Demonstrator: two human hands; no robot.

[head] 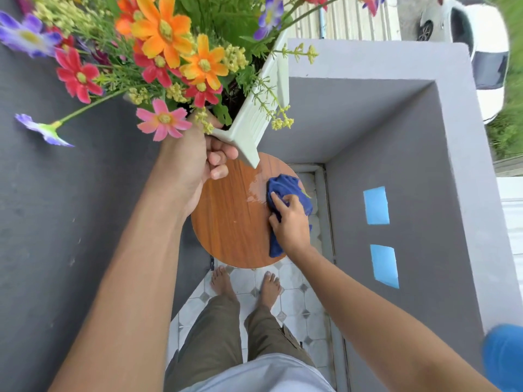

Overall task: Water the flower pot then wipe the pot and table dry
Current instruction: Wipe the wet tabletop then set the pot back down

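Note:
A white ribbed flower pot [256, 120] full of orange, red, pink and purple flowers [167, 49] is held up off the round wooden table [232, 219]. My left hand [198, 162] grips the pot at its near corner. My right hand [291, 219] presses a dark blue cloth [285, 188] onto the table's right side. A wet patch [257, 189] shines on the wood just left of the cloth.
Grey walls close in on the left [56, 222] and right [410, 193], the right one with two blue rectangles [376, 205]. A blue object [505, 357] shows at the lower right edge. My bare feet [246, 284] stand on tiled floor below the table. A white car [481, 38] is outside.

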